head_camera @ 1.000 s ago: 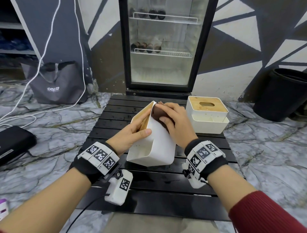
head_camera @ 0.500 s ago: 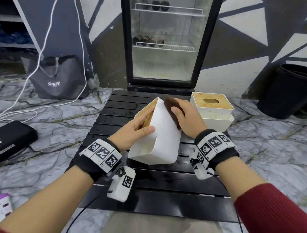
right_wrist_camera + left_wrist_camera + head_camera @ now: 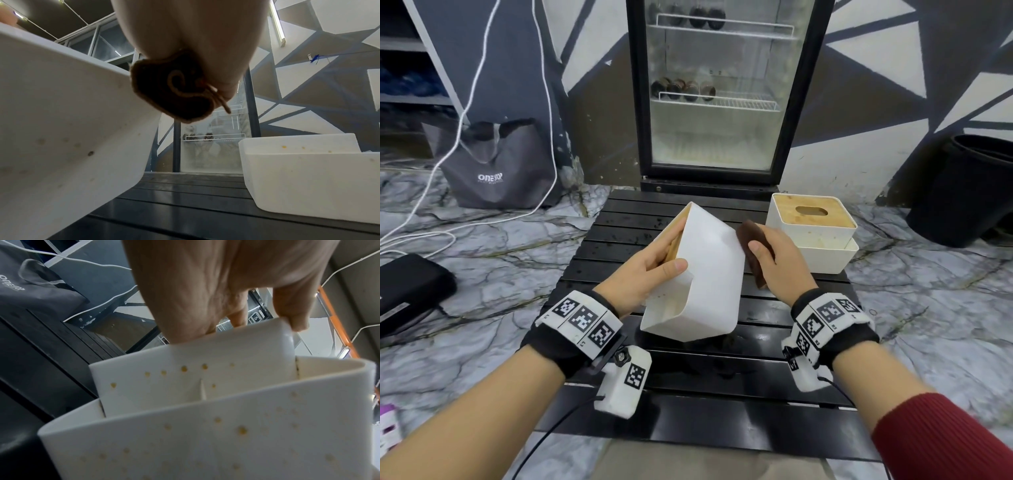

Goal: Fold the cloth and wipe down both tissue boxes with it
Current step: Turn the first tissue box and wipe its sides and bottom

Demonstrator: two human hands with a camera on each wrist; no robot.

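Observation:
A white tissue box with a wooden lid stands tilted on one end on the black slatted table. My left hand grips its upper left edge, thumb on the white side and fingers on the lid. The left wrist view shows yellowish spots on that box. My right hand holds a folded dark brown cloth at the box's right edge. In the right wrist view the cloth sits bunched under my palm beside the box. A second white tissue box, upright with its wooden lid on top, stands at the table's right.
A glass-door fridge stands behind the table. A grey bag and white cables lie on the marble floor at left, with a black device nearer. A black bin is at right.
My right hand with the cloth has slid from the box's top corner down and to the right along its white side. The left hand keeps the same hold on the box.

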